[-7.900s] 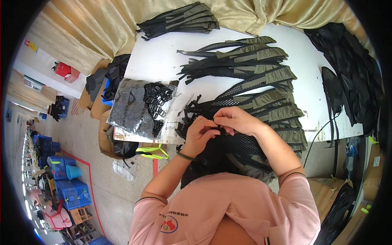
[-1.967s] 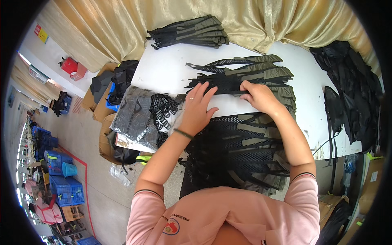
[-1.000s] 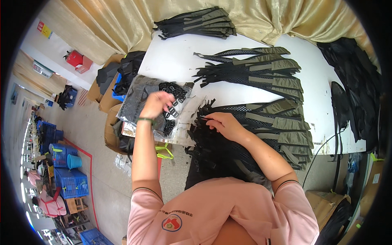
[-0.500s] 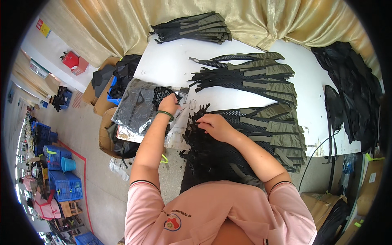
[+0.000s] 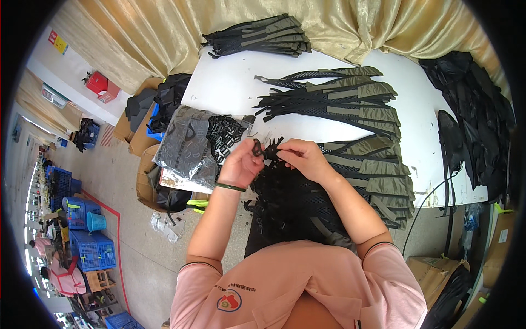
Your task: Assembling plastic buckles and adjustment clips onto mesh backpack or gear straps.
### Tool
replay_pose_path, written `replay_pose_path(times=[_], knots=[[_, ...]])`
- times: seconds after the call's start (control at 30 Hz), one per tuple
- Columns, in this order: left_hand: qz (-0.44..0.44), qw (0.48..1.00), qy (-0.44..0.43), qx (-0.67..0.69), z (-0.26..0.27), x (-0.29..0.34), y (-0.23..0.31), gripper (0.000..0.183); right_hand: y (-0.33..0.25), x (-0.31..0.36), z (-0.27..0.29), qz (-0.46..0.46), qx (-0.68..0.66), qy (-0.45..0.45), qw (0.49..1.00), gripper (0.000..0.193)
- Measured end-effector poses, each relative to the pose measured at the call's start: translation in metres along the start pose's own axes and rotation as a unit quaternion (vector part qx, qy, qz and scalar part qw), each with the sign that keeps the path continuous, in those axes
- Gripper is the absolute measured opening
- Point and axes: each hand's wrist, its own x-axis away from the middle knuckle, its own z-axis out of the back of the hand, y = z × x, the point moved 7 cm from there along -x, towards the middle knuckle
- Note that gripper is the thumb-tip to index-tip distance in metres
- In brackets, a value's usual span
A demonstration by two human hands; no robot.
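Note:
Pinched in my left hand point(image 5: 241, 165) is a small black plastic buckle point(image 5: 257, 147). Close beside it, my right hand point(image 5: 304, 159) has its thumb and fingers closed on the black webbing end of a strap point(image 5: 272, 151). The two hands nearly meet over the table's front edge. Under and right of them lies a fanned pile of black mesh and olive shoulder straps point(image 5: 378, 183), with dark webbing ends hanging toward me. Left of my hands, a clear plastic bag point(image 5: 186, 145) holds black buckles, and several loose buckles point(image 5: 226, 134) spill from its mouth.
More strap bundles lie on the white table point(image 5: 219, 88): one mid-table point(image 5: 350, 101), one at the back point(image 5: 260, 35). Black fabric pieces point(image 5: 466, 120) are heaped at the right. Cardboard boxes point(image 5: 145, 181) stand left of the table; a gold curtain point(image 5: 329, 27) hangs behind.
My left hand has come away from the loose buckles toward my right hand, now with a buckle in its fingers. My right hand has shifted slightly right and up, still at the webbing ends.

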Motion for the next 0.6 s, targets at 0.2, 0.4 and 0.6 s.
replay_pose_path(times=[0.2,0.4,0.6], knots=[[0.047,0.995,-0.034,0.077,-0.02,0.004,-0.036,0.015,0.001,0.008,0.001,0.025,-0.023,-0.012,0.999,0.014],[0.071,0.992,-0.048,0.087,-0.034,0.009,-0.044,0.015,0.001,0.012,0.002,0.058,-0.026,-0.037,0.997,0.012],[0.078,0.995,-0.006,0.057,-0.029,0.01,-0.053,0.012,-0.019,0.017,0.007,0.127,0.121,-0.012,0.984,0.012]])
